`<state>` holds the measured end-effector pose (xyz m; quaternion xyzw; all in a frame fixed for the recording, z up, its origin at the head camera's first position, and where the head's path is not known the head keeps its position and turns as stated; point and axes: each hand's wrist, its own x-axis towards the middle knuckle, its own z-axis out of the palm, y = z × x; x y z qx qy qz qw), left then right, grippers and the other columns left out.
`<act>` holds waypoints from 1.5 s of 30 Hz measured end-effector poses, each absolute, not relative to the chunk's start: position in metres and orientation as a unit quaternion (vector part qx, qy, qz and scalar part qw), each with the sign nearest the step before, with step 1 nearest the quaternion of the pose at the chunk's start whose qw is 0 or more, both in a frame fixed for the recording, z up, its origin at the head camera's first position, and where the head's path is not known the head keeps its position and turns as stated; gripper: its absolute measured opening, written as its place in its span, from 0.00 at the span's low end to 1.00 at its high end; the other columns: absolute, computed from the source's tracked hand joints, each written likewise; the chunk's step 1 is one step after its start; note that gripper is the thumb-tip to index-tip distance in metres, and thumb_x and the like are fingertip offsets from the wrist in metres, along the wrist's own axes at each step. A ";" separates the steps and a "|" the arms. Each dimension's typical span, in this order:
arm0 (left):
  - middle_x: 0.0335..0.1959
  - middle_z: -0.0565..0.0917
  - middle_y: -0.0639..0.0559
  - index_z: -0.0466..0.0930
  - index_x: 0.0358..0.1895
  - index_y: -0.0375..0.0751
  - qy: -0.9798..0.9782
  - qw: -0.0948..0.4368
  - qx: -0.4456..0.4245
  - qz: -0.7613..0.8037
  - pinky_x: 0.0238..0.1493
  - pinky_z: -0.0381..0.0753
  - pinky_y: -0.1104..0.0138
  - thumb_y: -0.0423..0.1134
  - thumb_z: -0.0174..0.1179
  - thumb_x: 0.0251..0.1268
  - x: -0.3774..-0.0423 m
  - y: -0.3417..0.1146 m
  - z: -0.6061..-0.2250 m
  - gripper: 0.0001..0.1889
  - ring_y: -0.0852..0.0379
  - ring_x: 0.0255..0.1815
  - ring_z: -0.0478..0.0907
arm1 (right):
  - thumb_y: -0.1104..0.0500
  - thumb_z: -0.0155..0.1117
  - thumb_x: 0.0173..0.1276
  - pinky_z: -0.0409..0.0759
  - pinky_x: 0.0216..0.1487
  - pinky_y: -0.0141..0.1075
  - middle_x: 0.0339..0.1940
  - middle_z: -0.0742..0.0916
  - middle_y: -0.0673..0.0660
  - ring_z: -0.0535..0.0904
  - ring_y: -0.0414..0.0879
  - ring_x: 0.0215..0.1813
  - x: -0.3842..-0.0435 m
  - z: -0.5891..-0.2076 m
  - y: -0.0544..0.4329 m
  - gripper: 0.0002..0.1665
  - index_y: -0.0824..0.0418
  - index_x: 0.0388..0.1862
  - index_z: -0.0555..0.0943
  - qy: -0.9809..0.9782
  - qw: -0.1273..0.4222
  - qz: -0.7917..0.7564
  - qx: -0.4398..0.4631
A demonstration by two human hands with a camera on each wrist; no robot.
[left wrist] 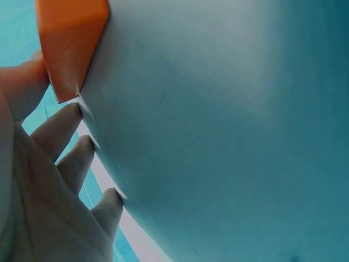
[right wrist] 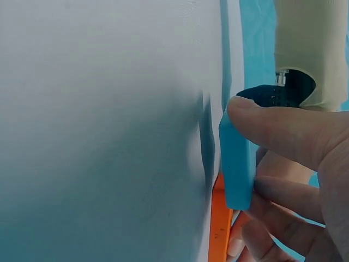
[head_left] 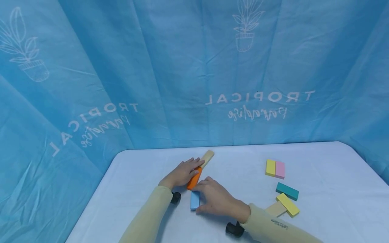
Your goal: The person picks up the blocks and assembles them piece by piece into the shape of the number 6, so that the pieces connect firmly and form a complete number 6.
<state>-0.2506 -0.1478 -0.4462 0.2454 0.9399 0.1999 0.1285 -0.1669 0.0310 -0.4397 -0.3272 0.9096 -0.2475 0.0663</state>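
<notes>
An orange block lies on the white table between a plain wooden block and a light blue block, the three running end to end in a bent row. My left hand is over the orange block, its thumb against the block and its fingers reaching across toward the plain wooden one. In the left wrist view the thumb meets the side of the orange block. My right hand grips the light blue block by its ends, thumb at the near end and fingers by the orange block.
To the right, a yellow block and a pink block lie side by side. Nearer are a teal block and another yellow block resting across a plain wooden one. A blue printed curtain hangs behind the table.
</notes>
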 end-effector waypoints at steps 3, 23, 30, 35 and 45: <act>0.79 0.61 0.49 0.62 0.78 0.54 0.940 0.129 0.244 0.198 0.77 0.46 0.41 0.44 0.46 0.82 -0.251 -0.148 -0.447 0.25 0.44 0.81 0.51 | 0.47 0.83 0.52 0.76 0.60 0.36 0.59 0.86 0.49 0.75 0.42 0.56 -0.167 -0.440 0.028 0.36 0.58 0.59 0.84 0.907 0.063 -0.245 -0.336; 0.79 0.61 0.49 0.61 0.79 0.55 0.939 0.130 0.246 0.202 0.77 0.46 0.41 0.44 0.46 0.82 -0.251 -0.149 -0.447 0.26 0.44 0.81 0.51 | 0.44 0.82 0.53 0.76 0.56 0.34 0.57 0.86 0.47 0.74 0.41 0.53 -0.167 -0.443 0.017 0.34 0.55 0.57 0.85 0.914 0.051 -0.185 -0.358; 0.79 0.61 0.49 0.61 0.79 0.54 0.939 0.132 0.248 0.199 0.77 0.46 0.41 0.44 0.46 0.82 -0.251 -0.149 -0.447 0.26 0.44 0.81 0.51 | 0.42 0.81 0.53 0.77 0.54 0.35 0.57 0.86 0.45 0.75 0.40 0.52 -0.166 -0.446 0.017 0.35 0.55 0.57 0.86 0.913 0.039 -0.171 -0.368; 0.79 0.61 0.48 0.61 0.79 0.53 0.938 0.131 0.251 0.199 0.77 0.46 0.40 0.43 0.46 0.82 -0.251 -0.150 -0.448 0.25 0.43 0.81 0.51 | 0.40 0.79 0.55 0.78 0.54 0.35 0.57 0.86 0.46 0.76 0.41 0.54 -0.164 -0.445 0.019 0.33 0.54 0.57 0.86 0.910 0.026 -0.167 -0.378; 0.79 0.61 0.49 0.61 0.79 0.52 0.939 0.134 0.248 0.196 0.77 0.46 0.41 0.43 0.45 0.83 -0.252 -0.149 -0.447 0.25 0.44 0.81 0.51 | 0.42 0.79 0.57 0.78 0.51 0.33 0.53 0.87 0.46 0.76 0.40 0.50 -0.163 -0.443 0.022 0.28 0.55 0.53 0.88 0.912 0.010 -0.162 -0.378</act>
